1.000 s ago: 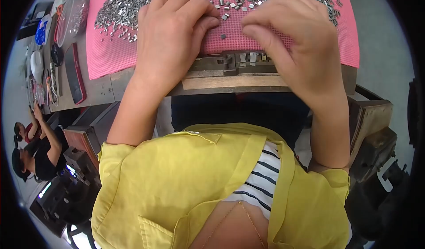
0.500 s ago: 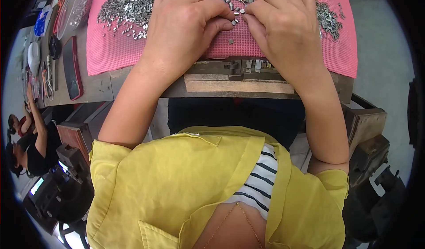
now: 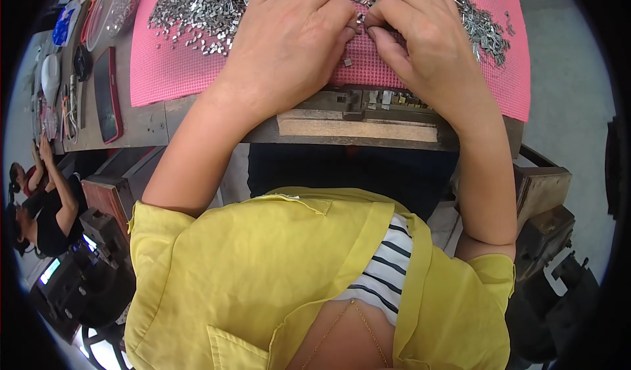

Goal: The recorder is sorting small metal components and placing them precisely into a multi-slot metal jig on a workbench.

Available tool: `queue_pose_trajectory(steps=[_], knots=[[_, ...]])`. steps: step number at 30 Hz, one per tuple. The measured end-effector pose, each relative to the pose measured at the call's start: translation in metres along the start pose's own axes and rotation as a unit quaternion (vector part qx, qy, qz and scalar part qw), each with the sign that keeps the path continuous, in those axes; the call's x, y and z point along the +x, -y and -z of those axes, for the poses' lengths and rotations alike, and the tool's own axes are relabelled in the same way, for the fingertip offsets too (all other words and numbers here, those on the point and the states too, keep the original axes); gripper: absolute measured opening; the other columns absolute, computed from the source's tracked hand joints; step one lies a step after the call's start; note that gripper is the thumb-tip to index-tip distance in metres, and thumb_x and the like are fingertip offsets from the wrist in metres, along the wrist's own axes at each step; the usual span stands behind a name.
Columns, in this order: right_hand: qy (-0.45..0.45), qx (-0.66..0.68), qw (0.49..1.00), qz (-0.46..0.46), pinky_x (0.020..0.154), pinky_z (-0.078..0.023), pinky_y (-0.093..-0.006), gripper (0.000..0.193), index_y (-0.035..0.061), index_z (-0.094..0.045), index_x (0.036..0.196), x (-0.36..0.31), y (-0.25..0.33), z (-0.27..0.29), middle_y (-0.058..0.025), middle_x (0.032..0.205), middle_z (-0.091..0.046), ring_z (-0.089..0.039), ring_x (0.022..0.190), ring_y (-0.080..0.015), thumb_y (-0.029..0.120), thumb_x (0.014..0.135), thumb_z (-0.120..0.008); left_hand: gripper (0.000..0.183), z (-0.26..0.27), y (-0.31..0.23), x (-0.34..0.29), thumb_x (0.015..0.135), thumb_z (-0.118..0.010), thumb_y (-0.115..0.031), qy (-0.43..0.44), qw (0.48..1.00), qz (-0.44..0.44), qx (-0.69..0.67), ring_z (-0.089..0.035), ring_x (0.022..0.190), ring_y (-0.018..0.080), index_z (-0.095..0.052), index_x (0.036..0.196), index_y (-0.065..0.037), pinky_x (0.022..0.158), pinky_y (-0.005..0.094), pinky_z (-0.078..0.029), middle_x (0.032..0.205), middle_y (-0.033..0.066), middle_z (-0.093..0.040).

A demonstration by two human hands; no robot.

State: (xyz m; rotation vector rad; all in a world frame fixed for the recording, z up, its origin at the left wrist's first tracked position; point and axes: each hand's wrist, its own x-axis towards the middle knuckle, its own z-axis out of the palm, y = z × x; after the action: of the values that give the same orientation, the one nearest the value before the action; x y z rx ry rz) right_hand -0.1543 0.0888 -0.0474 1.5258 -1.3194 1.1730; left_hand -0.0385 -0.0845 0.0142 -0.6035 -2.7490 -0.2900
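Observation:
On a pink mesh mat [image 3: 174, 74] lies a wide heap of small silvery metal pieces [image 3: 200, 12]. My left hand [image 3: 296, 38] rests over the heap's near edge, its fingers curled and thumb tip drawn in. Close by on the right, my right hand [image 3: 427, 35] has thumb and index finger pinched together. The fingertips of both hands nearly meet, and tiny metal bits show between them. What each pinch holds is too small and hidden to make out. A single loose metal piece [image 3: 348, 62] lies on the mat just below the fingertips.
At the table's front edge sits a dark metal fixture [image 3: 353, 104] with small pieces in it, above a wooden strip [image 3: 358, 130]. To the left lie a red-edged phone [image 3: 107, 97] and a clear plastic container [image 3: 118, 12]. Two people [image 3: 46, 215] sit further left.
My left hand has shifted right and its fingertips have closed in toward the right hand's. My right thumb and index finger have come together. The mat has shifted slightly in view.

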Motion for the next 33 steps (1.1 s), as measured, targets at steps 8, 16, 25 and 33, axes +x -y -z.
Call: queue_pose_trajectory(steps=[8,16,25,33], knots=[[0.183,-0.027,0.967,-0.172,0.087,-0.043,-0.0400,0.012,0.0051,-0.065,0.094,0.054,0.040,0.026,-0.0094,0.095,-0.060,-0.058,0.097,-0.0288,0.005,0.084,-0.071,0.011,0.008,0.004,-0.010,0.088,-0.074,-0.013,0.009,0.998,0.026,-0.060,-0.060,0.104,0.0292,-0.069,0.096,-0.008,0.090,0.0420,-0.044,0.106,0.0052,-0.064],[-0.001,0.007,1.000,0.018,0.086,-0.043,-0.0386,0.009,0.0082,-0.069,0.093,0.002,0.000,-0.003,-0.0074,0.094,-0.063,-0.059,0.097,-0.0273,0.004,0.085,-0.071,0.012,0.003,0.004,-0.009,0.082,-0.080,-0.012,-0.035,0.996,0.043,-0.077,-0.062,0.095,0.0290,-0.072,0.090,-0.007,0.085,0.0413,-0.047,0.097,0.0045,-0.066],[0.325,-0.046,0.870,-0.367,0.084,-0.043,-0.0385,0.007,0.0082,-0.070,0.090,0.069,0.051,0.043,-0.0068,0.091,-0.062,-0.060,0.092,-0.0276,0.004,0.084,-0.070,0.015,0.006,0.005,-0.014,0.079,-0.082,-0.012,-0.035,0.994,0.041,-0.096,-0.065,0.096,0.0241,-0.079,0.094,-0.009,0.086,0.0386,-0.047,0.095,0.0019,-0.070],[0.360,-0.111,0.882,-0.283,0.089,-0.046,-0.0393,0.012,0.0072,-0.072,0.096,0.055,0.048,0.044,-0.0058,0.097,-0.068,-0.064,0.098,-0.0268,0.005,0.085,-0.075,0.017,0.001,0.005,-0.012,0.076,-0.085,-0.012,-0.049,0.993,0.053,-0.095,-0.065,0.095,0.0240,-0.080,0.093,-0.013,0.083,0.0382,-0.048,0.091,0.0005,-0.070]])
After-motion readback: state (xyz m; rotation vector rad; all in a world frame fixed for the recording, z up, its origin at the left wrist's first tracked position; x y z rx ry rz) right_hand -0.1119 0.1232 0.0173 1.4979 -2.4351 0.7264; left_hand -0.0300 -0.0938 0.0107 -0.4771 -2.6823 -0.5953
